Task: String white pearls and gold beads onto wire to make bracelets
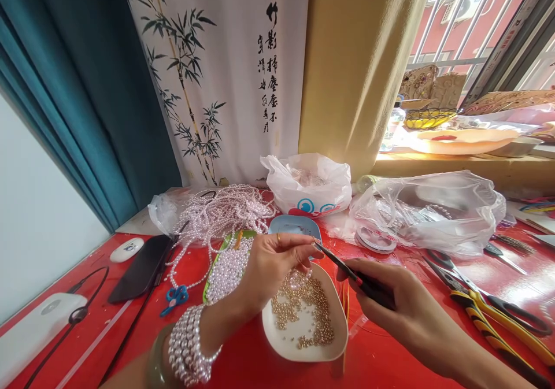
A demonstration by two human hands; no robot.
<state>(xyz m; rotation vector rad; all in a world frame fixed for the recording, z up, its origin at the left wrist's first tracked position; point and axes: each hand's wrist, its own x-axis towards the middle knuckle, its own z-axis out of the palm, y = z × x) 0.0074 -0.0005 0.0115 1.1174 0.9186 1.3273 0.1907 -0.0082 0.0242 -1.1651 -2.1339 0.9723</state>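
Black writing on the white bamboo-painted cloth (243, 88) starts 竹影; the right hand (401, 299) grips a black pointed tool (373, 288); its tip is at the left hand (269, 266), fingers pinched; below, a white dish (307, 355) holds shiny gold beads (324, 319).

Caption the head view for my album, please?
Pliers in the right hand meet the left hand near a dish of gold beads.

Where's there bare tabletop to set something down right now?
Best is the red tabletop at the bottom of the view, between the white dish and the right forearm. A narrower patch lies just below the blue scissors, left of the pearl bracelets. The back is crowded with pearl strands and plastic bags.
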